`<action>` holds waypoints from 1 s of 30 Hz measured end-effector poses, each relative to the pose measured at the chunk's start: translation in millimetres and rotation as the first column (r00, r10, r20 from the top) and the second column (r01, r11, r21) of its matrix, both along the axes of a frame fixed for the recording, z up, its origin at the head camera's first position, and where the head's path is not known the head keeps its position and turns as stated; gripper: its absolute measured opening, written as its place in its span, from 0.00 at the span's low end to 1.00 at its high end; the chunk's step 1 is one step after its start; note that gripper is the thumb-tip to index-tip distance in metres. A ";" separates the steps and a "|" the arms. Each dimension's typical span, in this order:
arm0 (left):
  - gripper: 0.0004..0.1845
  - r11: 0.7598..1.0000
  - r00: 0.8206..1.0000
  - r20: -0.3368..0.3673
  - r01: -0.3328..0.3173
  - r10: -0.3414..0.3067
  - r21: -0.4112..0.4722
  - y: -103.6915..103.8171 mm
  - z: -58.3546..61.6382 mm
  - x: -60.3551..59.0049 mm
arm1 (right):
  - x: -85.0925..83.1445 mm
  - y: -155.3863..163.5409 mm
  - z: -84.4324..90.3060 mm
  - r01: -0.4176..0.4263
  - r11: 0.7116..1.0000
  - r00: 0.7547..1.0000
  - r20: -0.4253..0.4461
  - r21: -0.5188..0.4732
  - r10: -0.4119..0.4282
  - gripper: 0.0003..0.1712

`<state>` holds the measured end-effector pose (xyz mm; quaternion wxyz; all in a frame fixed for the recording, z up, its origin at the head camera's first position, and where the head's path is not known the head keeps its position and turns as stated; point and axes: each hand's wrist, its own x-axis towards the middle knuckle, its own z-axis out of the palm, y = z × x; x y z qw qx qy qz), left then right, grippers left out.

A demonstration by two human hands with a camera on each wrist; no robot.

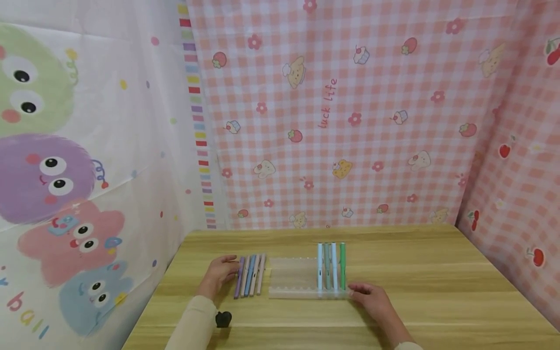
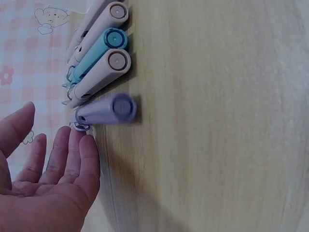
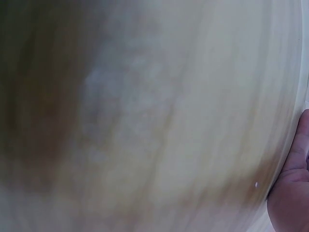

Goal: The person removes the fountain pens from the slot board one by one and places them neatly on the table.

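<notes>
While both hands lie slack — left (image 1: 217, 276) touches purple pen (image 1: 238, 278), right (image 1: 372, 297) steadies tray (image 1: 292, 278).

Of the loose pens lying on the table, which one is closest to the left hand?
The purple pen, at the left end of the loose row. It lies slightly apart from the others, right by the left hand fingertips.
</notes>
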<state>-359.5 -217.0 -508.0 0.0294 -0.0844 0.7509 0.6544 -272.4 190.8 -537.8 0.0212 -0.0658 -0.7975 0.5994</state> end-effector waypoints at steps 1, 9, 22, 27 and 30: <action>0.26 1.000 1.000 -0.002 0.002 -0.002 0.001 -0.3 -0.4 0.2 | 0.2 -0.2 -0.2 -0.001 1.000 1.000 -0.002 -0.002 0.001 0.13; 0.25 0.999 0.999 -0.007 -0.042 0.042 0.002 -2.1 -0.5 0.0 | 0.7 0.0 -1.0 -0.001 1.000 1.000 -0.002 -0.007 0.001 0.13; 0.26 0.999 1.000 -0.008 -0.021 0.021 0.029 1.9 22.6 -0.9 | -1.4 -0.5 0.2 -0.007 1.000 1.000 -0.011 -0.013 0.007 0.13; 0.26 0.999 0.999 -0.053 0.003 -0.002 0.037 10.3 33.1 -1.4 | -1.1 -0.2 -1.2 -0.004 1.000 1.000 -0.016 -0.019 0.004 0.13; 0.25 0.998 0.996 -0.091 0.031 -0.026 0.057 14.7 37.8 -0.8 | -0.5 0.2 -1.6 -0.005 1.000 1.000 -0.017 -0.015 0.005 0.13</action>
